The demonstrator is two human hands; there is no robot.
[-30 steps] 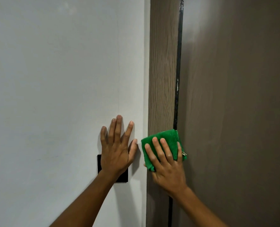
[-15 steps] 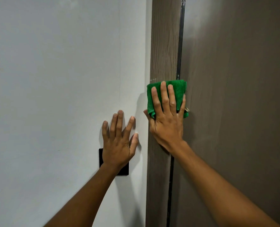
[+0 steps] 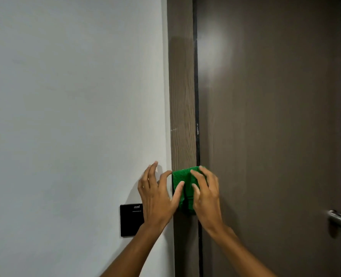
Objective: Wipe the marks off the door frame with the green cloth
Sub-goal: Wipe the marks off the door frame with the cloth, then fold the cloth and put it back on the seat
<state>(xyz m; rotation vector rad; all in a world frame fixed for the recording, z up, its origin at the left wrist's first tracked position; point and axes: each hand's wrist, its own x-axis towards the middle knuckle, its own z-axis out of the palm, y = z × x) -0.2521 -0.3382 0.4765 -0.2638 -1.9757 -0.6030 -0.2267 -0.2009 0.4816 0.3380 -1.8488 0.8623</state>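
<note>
Sitting low on the white wall [image 3: 65,116], black switch plate [image 3: 130,219]; left hand [image 3: 157,198] beside it, grip spread, thumb touching green cloth [image 3: 182,182]. Cloth flat against wooden door frame [image 3: 182,96], right hand [image 3: 206,194] pressing it with fingers spread. Door [image 3: 265,116], metal handle [image 3: 340,219] far right.

Cloth [image 3: 182,182] on the frame [image 3: 182,100], wall [image 3: 75,96] left, door [image 3: 265,116] right; both hands [image 3: 157,196] [image 3: 206,193] on it.
</note>
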